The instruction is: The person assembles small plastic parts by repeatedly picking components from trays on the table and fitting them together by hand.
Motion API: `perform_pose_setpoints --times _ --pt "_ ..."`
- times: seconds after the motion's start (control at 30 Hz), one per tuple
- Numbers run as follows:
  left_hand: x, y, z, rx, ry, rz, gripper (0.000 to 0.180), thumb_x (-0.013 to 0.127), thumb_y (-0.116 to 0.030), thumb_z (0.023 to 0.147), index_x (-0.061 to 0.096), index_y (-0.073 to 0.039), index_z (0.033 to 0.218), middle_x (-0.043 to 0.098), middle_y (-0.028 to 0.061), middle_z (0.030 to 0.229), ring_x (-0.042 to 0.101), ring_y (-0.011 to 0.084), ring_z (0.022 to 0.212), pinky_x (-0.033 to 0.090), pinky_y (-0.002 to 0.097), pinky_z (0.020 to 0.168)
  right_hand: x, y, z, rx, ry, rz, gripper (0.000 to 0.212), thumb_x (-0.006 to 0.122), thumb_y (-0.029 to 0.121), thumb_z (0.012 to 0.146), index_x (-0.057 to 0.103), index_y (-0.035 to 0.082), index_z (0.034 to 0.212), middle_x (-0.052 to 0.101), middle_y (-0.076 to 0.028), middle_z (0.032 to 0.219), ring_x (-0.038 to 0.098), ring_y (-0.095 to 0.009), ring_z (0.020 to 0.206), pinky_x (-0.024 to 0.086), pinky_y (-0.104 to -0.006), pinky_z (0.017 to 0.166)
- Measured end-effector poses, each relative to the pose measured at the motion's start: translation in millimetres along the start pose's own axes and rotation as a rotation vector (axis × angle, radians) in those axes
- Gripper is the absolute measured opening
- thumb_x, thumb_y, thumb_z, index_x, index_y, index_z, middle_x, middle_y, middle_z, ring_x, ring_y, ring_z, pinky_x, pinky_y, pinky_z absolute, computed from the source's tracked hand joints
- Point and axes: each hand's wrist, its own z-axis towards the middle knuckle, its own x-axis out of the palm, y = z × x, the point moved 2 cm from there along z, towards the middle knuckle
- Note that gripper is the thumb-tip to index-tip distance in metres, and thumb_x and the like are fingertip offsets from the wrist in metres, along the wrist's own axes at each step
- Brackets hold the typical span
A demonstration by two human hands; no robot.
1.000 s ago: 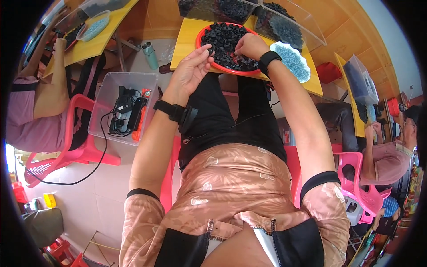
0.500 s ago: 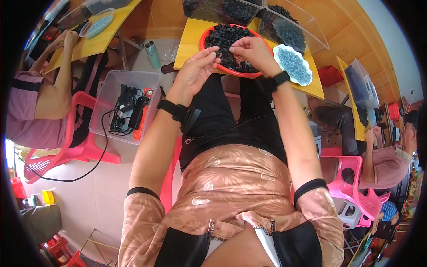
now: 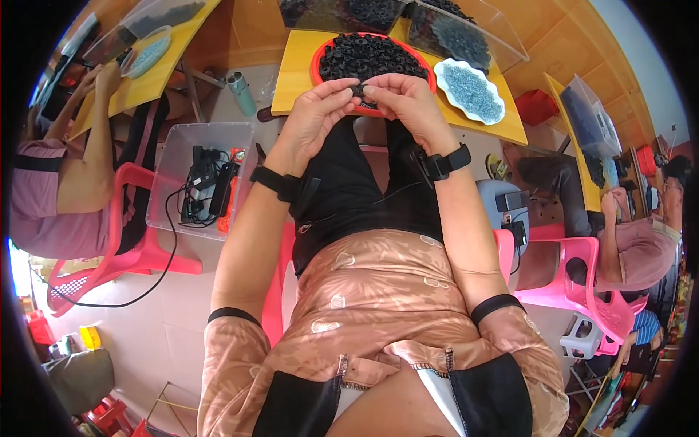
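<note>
One black part (image 3: 357, 90) between both hands (image 3: 319, 113) (image 3: 408, 104), long axis unclear.

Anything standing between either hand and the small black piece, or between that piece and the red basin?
Nothing visible: the left hand pinches the small black piece, the right hand right at it. In this view they overlap the near rim of the red basin, nothing between; the white scalloped dish lies off right.
</note>
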Motion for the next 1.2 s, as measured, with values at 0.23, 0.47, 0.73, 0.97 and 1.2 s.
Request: perform_pose_setpoints --times 0.23,0.47,0.73,0.97,1.2 --pt "2.3 -0.6 -1.2 0.026 0.0 0.102 0.024 0.06 -0.004 0.084 0.06 0.0 0.107 0.064 0.0068 0.091 0.061 0.0117 0.081 0.05 0.0212 0.076 1.7 -3.8 -2.2 -0.062 -0.033 -0.047 0.013 0.065 0.012 0.08 0.065 0.002 0.088 0.061 0.001 0.07 0.049 -0.003 0.057 0.038 -0.0166 0.051" --pt "6.5 0.6 -1.0 0.073 0.003 0.313 0.019 0.059 -0.005 0.084 0.057 -0.001 0.103 0.064 0.0066 0.088 0.062 0.0105 0.077 0.049 0.0204 0.071 -0.3 -7.9 -6.1 -0.054 -0.031 -0.024 0.012 0.063 0.013 0.08 0.065 0.001 0.084 0.06 0.0 0.068 0.051 -0.004 0.054 0.039 -0.0165 0.05" --pt "9.7 6.4 -1.9 0.079 0.087 0.365 0.012 0.053 -0.006 0.088 0.053 -0.002 0.099 0.063 0.0068 0.085 0.06 0.0114 0.074 0.049 0.022 0.069 -4.9 -11.1 -7.7 0.013 0.049 0.013 0.016 0.061 0.014 0.082 0.064 -0.001 0.086 0.064 -0.004 0.071 0.056 -0.006 0.054 0.043 -0.0168 0.051" --pt "10.0 3.3 -1.8 0.165 0.11 0.457 0.011 0.054 -0.005 0.087 0.054 -0.001 0.097 0.063 0.0071 0.082 0.06 0.0109 0.071 0.048 0.0211 0.065 -1.2 -11.9 -8.5 -0.014 0.064 0.099 0.015 0.06 0.01 0.082 0.063 -0.005 0.085 0.064 -0.007 0.072 0.059 -0.009 0.056 0.047 -0.0193 0.052" --pt "15.3 2.5 -3.7 0.254 0.065 0.486 0.011 0.053 -0.005 0.087 0.055 0.0 0.097 0.063 0.0061 0.08 0.058 0.0098 0.07 0.046 0.0211 0.064 1.3 -3.5 -10.4 -0.108 0.019 0.013 0.014 0.061 0.008 0.081 0.062 -0.005 0.085 0.064 -0.008 0.072 0.061 -0.011 0.058 0.048 -0.0205 0.055"
